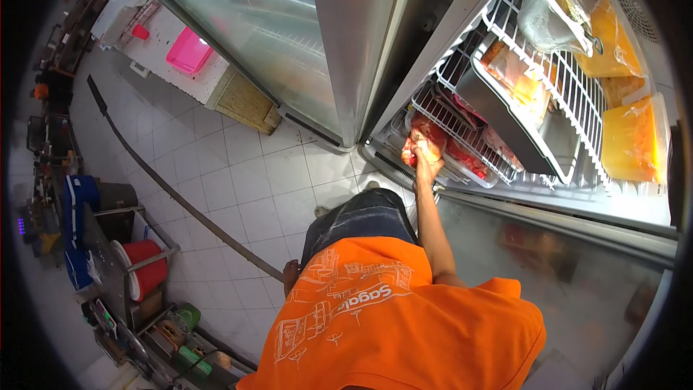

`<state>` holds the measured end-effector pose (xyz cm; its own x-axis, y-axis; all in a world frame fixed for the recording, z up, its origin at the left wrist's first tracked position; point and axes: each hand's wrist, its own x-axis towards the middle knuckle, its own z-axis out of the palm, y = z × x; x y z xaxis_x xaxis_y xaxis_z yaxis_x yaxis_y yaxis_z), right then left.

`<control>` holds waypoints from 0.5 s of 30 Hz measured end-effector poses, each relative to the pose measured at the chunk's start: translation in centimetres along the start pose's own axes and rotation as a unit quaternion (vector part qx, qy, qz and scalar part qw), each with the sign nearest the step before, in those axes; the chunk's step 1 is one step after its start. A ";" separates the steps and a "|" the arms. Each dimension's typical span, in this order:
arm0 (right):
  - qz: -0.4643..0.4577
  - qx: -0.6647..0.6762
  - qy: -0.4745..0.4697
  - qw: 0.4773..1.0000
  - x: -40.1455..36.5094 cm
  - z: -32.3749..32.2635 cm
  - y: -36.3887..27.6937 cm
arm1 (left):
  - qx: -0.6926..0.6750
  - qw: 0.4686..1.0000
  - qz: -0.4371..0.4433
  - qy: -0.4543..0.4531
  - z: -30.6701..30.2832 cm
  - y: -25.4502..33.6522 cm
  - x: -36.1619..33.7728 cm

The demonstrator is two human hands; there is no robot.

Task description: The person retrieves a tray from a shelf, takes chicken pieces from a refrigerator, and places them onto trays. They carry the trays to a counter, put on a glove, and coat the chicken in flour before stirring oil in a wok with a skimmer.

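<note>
My right hand point(429, 168) is closed on a chunk of raw meat point(424, 137), reddish and pale, at the front of the lower part of an upright fridge. Right beside it, more red meat point(465, 161) lies on the low level, below a white wire shelf point(449, 121). My left hand point(291, 273) hangs low by my hip, dark and partly hidden by my orange shirt. The near end of a long thin pole point(195, 211) meets it in this view; I cannot tell whether the fingers hold it.
Higher in the fridge are a metal tray point(498, 117) with wrapped food, a plastic-wrapped bundle point(546, 22) and orange-yellow tubs point(635, 141). Glass doors stand on the left point(267, 36) and right point(570, 260). A pink basin point(189, 52) tops a white counter; a red bucket point(144, 269) stands left.
</note>
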<state>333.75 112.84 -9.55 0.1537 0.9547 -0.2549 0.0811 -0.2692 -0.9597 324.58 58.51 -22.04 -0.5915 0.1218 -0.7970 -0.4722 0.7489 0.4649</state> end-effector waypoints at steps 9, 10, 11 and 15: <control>0.191 0.122 -0.254 0.940 3.4 -3.2 -0.2 | -0.023 0.999 0.028 -0.010 -0.8 7.4 1.8; 0.213 0.157 -0.255 0.930 4.2 -3.4 1.0 | -0.003 0.999 0.032 0.010 -1.1 9.4 1.5; 0.215 0.155 -0.255 0.930 3.9 -3.8 0.7 | -0.036 0.997 0.071 0.012 -1.4 10.2 1.7; 0.272 0.161 -0.265 0.911 0.1 -6.2 -1.5 | -0.044 0.996 0.069 0.035 -1.9 13.9 2.2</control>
<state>339.75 112.57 -7.40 -0.4194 0.6408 -0.6430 -0.1709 -0.7514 -0.6373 315.45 67.93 -16.59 -0.6974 0.1726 -0.6956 -0.4360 0.6681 0.6030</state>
